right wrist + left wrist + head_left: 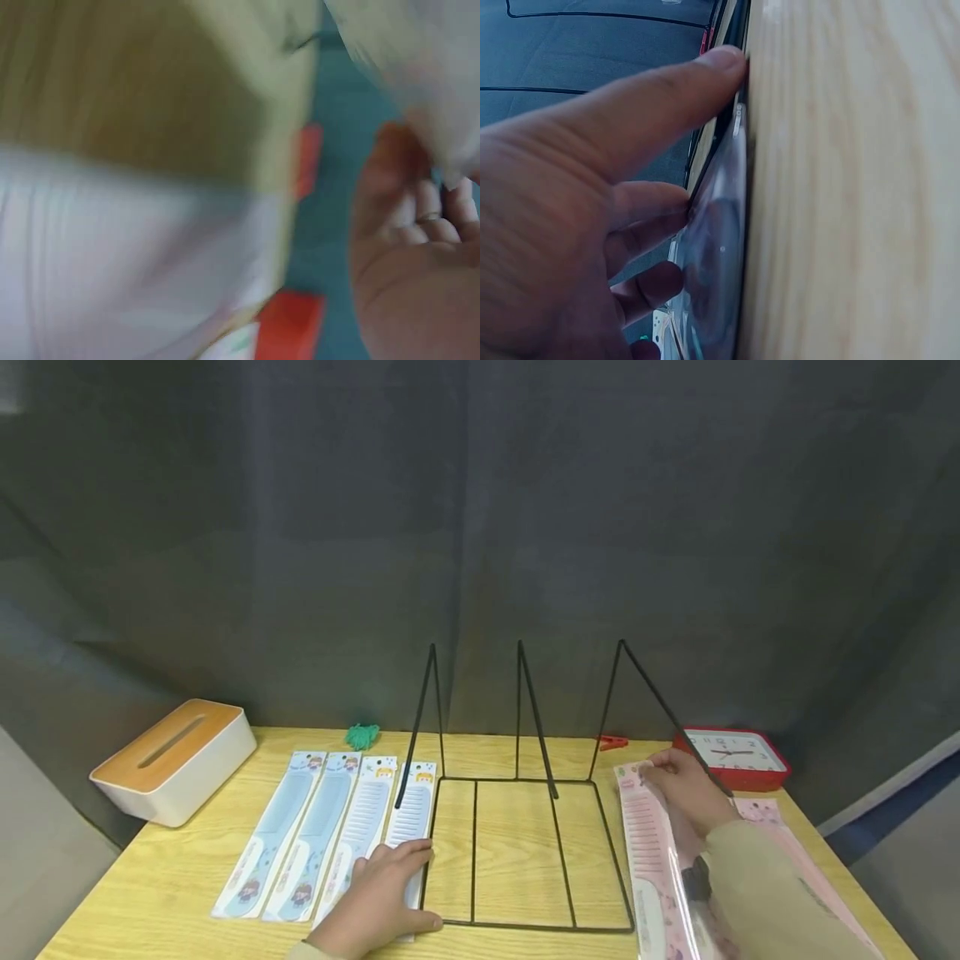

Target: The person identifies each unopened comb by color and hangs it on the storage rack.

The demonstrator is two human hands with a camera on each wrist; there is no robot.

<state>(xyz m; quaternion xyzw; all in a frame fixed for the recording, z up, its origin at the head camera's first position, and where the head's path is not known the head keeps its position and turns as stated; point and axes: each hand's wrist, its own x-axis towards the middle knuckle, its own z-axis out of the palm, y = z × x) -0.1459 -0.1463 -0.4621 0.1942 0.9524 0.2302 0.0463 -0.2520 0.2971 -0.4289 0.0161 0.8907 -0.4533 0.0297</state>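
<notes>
A black wire rack (555,929) with three upright bent prongs stands on the table. My left hand (378,893) lies over the lower ends of the packaged blue combs (348,835), its thumb and fingertips at the rack's left edge. In the left wrist view the thumb (652,105) is extended and the other fingers are loosely bent beside a clear package (716,225). At the rack's right side, my right hand (690,789) pinches the top end of a packaged pink comb (652,860). In the right wrist view, that hand (412,247) grips a blurred package corner.
More pink packaging (795,852) lies at the right, partly behind the sleeve. A red-framed clock (738,758) and a red clip (612,742) are at the back right. Green string (362,737) and a white tissue box with a wooden lid (176,760) are at the left.
</notes>
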